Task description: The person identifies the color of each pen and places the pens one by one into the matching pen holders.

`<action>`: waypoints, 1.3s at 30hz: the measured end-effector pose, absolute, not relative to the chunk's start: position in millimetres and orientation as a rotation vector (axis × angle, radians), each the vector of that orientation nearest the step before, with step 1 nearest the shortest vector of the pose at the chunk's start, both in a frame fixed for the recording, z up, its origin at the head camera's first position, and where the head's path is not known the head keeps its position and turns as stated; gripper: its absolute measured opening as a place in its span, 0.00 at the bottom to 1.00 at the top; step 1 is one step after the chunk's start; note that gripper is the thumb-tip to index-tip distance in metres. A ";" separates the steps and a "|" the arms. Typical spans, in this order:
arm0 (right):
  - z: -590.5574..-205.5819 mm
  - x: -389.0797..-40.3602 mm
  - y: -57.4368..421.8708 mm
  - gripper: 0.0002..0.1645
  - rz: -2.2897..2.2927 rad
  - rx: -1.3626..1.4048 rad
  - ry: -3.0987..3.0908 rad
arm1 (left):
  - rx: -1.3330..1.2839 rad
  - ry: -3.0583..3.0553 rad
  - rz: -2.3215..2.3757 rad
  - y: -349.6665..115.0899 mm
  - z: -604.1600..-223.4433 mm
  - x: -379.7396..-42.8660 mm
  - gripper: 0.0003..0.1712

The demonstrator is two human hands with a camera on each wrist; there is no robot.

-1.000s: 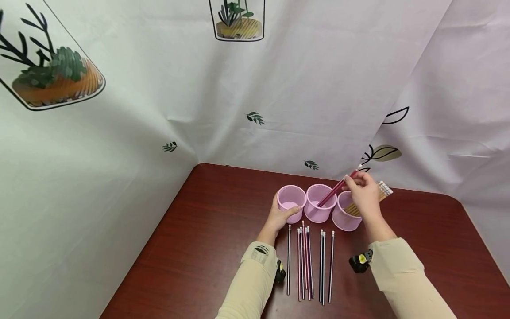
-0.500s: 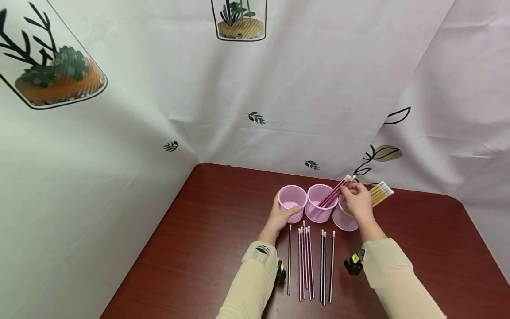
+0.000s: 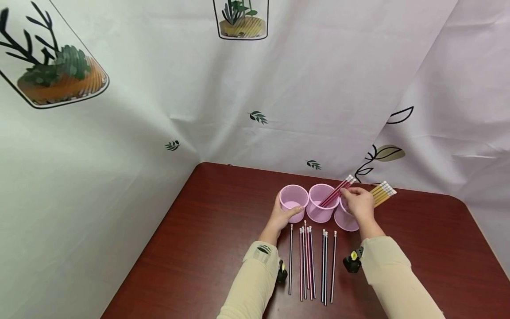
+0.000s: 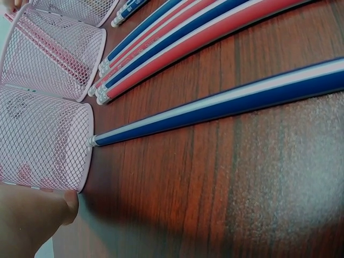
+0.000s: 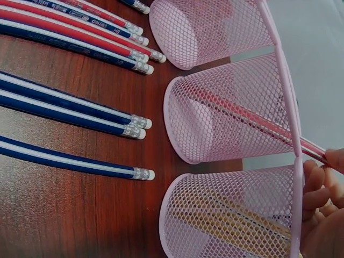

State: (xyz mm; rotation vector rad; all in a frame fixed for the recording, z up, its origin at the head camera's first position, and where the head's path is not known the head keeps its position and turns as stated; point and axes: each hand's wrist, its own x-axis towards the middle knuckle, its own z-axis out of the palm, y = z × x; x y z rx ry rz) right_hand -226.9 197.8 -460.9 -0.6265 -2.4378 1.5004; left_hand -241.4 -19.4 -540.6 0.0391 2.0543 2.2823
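Observation:
Three pink mesh pencil cups stand side by side at the back of the table. My left hand (image 3: 279,218) grips the left cup (image 3: 293,195), thumb over its front; nothing shows inside that cup. Red-striped pencils (image 3: 334,194) lean to the right in the middle cup (image 3: 318,216), eraser ends up. With its fingertips my right hand (image 3: 360,206) pinches a red pencil near its upper end, above the right cup (image 3: 345,223). Behind that hand, yellow pencils (image 3: 383,194) slant out of the right cup. The right wrist view shows their lower ends (image 5: 226,215) through the mesh.
In front of the cups, pencils lie on the brown table (image 3: 191,248), erasers towards the cups: a lone blue one (image 3: 291,261), a mixed red and blue group (image 3: 307,261), and more blue ones (image 3: 324,266) to the right. A printed white cloth (image 3: 223,88) hangs behind.
My right hand has moved left and lower, bringing a red pencil down beside the others in the middle cup. The left hand keeps its hold on the left cup.

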 end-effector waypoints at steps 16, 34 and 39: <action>-458.1 -198.1 157.5 0.07 1.337 -0.318 -2.334 | 0.106 2.091 2.226 -21.7 -532.8 -239.8 0.49; -539.3 -157.1 122.5 0.10 0.757 0.140 -2.950 | 0.127 2.092 2.286 -20.1 -541.4 -241.4 0.48; -541.5 -156.0 122.9 0.11 0.685 0.125 -2.955 | 0.146 2.080 2.297 -20.4 -541.9 -242.3 0.48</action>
